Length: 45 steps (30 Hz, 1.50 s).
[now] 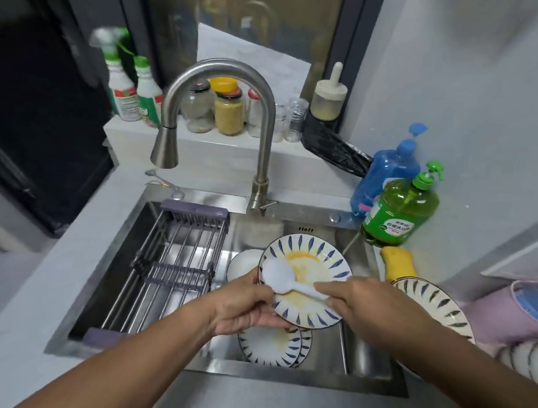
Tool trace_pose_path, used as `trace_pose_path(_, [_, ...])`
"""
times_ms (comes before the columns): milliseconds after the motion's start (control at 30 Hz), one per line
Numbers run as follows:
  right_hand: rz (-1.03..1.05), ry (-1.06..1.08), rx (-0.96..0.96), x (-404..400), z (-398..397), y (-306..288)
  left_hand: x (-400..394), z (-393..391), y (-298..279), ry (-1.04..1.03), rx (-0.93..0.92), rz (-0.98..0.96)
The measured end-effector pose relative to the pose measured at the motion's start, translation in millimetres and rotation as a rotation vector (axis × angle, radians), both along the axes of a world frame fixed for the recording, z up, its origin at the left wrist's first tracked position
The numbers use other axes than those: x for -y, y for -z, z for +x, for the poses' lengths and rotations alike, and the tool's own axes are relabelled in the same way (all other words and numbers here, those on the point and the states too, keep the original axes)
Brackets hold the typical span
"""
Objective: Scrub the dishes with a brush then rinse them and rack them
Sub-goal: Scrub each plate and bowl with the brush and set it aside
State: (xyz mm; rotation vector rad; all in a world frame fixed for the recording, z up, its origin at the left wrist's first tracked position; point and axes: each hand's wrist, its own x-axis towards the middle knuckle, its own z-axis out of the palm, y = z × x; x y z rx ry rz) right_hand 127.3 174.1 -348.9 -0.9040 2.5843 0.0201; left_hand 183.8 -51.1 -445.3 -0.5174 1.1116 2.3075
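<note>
Fingers of left hand [241,307] are curled under a yellow-stained plate [307,282]; white spoon [284,281] is pinched by right hand [362,300] over it. Two stacked plates [270,345] and a white bowl [243,264] are held in the sink [254,373]. Rack [169,264] is seated left. Jars [228,109] of granules are lined behind.

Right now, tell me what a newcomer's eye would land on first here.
The plate with blue dashes and a yellow smear, held over the sink by the left hand while the right hand lays a white spoon across it. Next, the curved steel tap behind the sink, and the green soap bottle at the right corner.
</note>
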Motion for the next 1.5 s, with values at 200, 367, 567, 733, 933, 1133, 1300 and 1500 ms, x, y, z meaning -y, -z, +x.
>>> trace_pose_path(200, [0.102, -0.023, -0.128, -17, 0, -17, 26, 22, -11, -0.036, -0.022, 0.033])
trace_pose_path(367, [-0.056, -0.005, -0.125, 11, -2, -23, 18, 31, -22, 0.031, -0.068, 0.018])
trace_pose_path(567, [0.034, -0.105, -0.18, 21, 7, -18, 23, 42, -22, 0.042, -0.068, 0.008])
trace_pose_path(733, [0.202, 0.01, -0.295, 5, 2, -18, 36, 40, -23, -0.092, -0.052, -0.043])
trace_pose_path(933, [-0.03, 0.03, 0.09, 22, 41, -1, 32, 29, -18, -0.279, -0.038, -0.195])
trace_pose_path(1133, [0.151, 0.059, -0.22, -4, 17, -6, 34, 33, -19, -0.226, -0.047, -0.215])
trace_pose_path(1300, [-0.155, 0.092, -0.114, 19, -2, -7, 18, 37, -28, -0.037, -0.071, -0.072])
trace_pose_path(1500, [-0.19, -0.021, 0.182, 18, 9, -13, 34, 40, -16, -0.055, -0.079, 0.121])
